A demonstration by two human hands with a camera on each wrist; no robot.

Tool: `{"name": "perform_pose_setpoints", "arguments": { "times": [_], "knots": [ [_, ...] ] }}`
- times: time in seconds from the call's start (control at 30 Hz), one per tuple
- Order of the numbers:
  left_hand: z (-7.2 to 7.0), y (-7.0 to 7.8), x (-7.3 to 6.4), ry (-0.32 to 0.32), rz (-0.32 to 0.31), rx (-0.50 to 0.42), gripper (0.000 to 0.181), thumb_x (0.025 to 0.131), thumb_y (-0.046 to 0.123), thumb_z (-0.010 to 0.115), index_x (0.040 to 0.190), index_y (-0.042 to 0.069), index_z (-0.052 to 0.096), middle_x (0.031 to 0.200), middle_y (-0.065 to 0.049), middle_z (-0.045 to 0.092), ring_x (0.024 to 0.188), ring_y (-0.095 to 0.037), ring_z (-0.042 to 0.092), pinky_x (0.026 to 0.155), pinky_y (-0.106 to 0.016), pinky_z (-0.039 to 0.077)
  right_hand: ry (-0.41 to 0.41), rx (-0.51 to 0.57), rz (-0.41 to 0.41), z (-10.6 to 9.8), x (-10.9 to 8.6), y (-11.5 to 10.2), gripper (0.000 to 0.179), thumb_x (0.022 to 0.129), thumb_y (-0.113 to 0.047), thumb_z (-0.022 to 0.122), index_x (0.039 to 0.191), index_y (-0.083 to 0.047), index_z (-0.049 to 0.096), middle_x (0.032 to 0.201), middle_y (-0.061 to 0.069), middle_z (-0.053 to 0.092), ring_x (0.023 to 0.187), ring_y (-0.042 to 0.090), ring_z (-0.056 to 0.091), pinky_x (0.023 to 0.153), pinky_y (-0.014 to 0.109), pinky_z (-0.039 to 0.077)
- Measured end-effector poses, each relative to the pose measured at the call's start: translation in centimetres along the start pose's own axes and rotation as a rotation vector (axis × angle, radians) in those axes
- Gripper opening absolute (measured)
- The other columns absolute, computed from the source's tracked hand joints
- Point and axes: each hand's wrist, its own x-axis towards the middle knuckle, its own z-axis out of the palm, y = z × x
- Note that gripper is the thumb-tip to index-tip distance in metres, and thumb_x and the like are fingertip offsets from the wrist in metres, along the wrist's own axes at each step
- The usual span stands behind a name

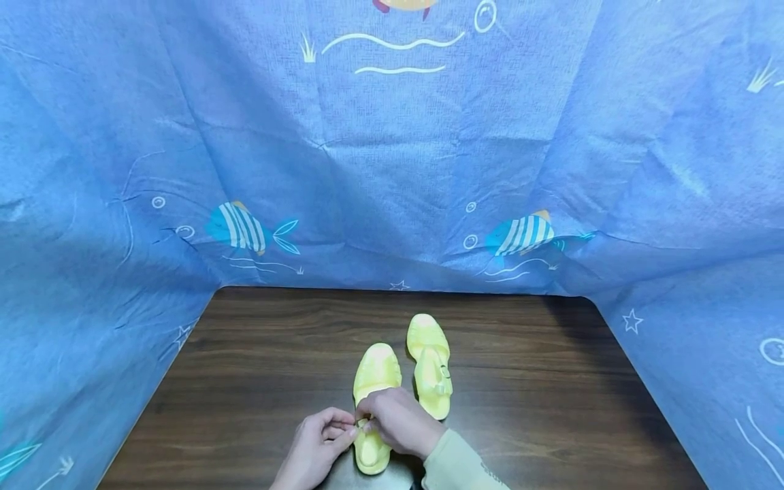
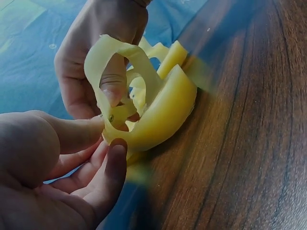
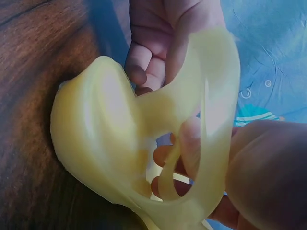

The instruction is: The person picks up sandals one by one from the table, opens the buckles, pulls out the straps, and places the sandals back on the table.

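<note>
A yellow jelly-like sandal [image 1: 377, 371] lies on the table with its toe pointing away, its heel [image 2: 168, 112] nearest the person. From the left, my left hand [image 1: 314, 442] pinches the sandal's side at the strap fastening, thumb and fingertip meeting there in the left wrist view. My right hand [image 1: 401, 418] reaches over the sandal from the other side and holds the strap [image 3: 184, 153] between thumb and fingers. Part of the fastening is hidden behind the fingers. A second, matching sandal [image 1: 425, 337] stands farther forward and to the right, its strap across the opening; neither hand touches it.
The dark wood-grain table [image 1: 275, 361] runs under both sandals. Blue cloth [image 1: 392, 170] printed with fish and stars hangs behind the table and along both sides. A pale green sleeve [image 1: 459, 466] covers the right forearm.
</note>
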Motion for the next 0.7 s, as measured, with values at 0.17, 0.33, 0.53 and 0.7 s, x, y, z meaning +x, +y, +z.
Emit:
{"name": "perform_pose_setpoints", "arguments": {
  "times": [0.17, 0.33, 0.53, 0.7],
  "knots": [
    [-0.03, -0.04, 0.12, 0.021, -0.017, -0.013, 0.019, 0.092, 0.009, 0.079, 0.105, -0.002, 0.07, 0.093, -0.007, 0.073, 0.078, -0.003, 0.068, 0.073, -0.019, 0.056, 0.012, -0.007, -0.018, -0.13, 0.02, 0.0, 0.025, 0.079, -0.011, 0.088, 0.098, -0.027, 0.082, 0.089, -0.018, 0.073, 0.084, -0.01, 0.062, 0.076, 0.011, 0.05],
    [0.01, -0.09, -0.05, 0.018, -0.063, -0.048, 0.021, 0.09, 0.008, 0.08, 0.105, -0.002, 0.07, 0.094, -0.007, 0.073, 0.078, -0.005, 0.069, 0.072, -0.019, 0.056, 0.012, 0.001, -0.045, -0.31, 0.02, -0.15, 0.026, 0.079, -0.008, 0.087, 0.096, -0.027, 0.083, 0.089, -0.017, 0.074, 0.084, -0.01, 0.063, 0.076, 0.01, 0.051],
    [-0.06, -0.27, -0.3, 0.009, -0.077, -0.095, 0.022, 0.091, 0.009, 0.08, 0.105, -0.004, 0.07, 0.096, -0.01, 0.073, 0.081, -0.006, 0.071, 0.072, -0.02, 0.057, -0.022, 0.02, -0.052, -0.67, 0.17, -0.26, 0.02, 0.083, -0.01, 0.084, 0.086, -0.029, 0.079, 0.074, -0.022, 0.064, 0.066, -0.014, 0.046, 0.062, 0.006, 0.04],
    [-0.01, -0.26, -0.18, 0.012, -0.084, -0.105, 0.021, 0.091, 0.007, 0.079, 0.104, -0.006, 0.07, 0.095, -0.011, 0.074, 0.08, -0.005, 0.07, 0.072, -0.019, 0.057, -0.052, -0.007, -0.067, -0.89, 0.28, -0.3, 0.021, 0.084, -0.011, 0.085, 0.085, -0.03, 0.077, 0.071, -0.023, 0.057, 0.062, -0.012, 0.04, 0.058, 0.006, 0.037]
  ]
}}
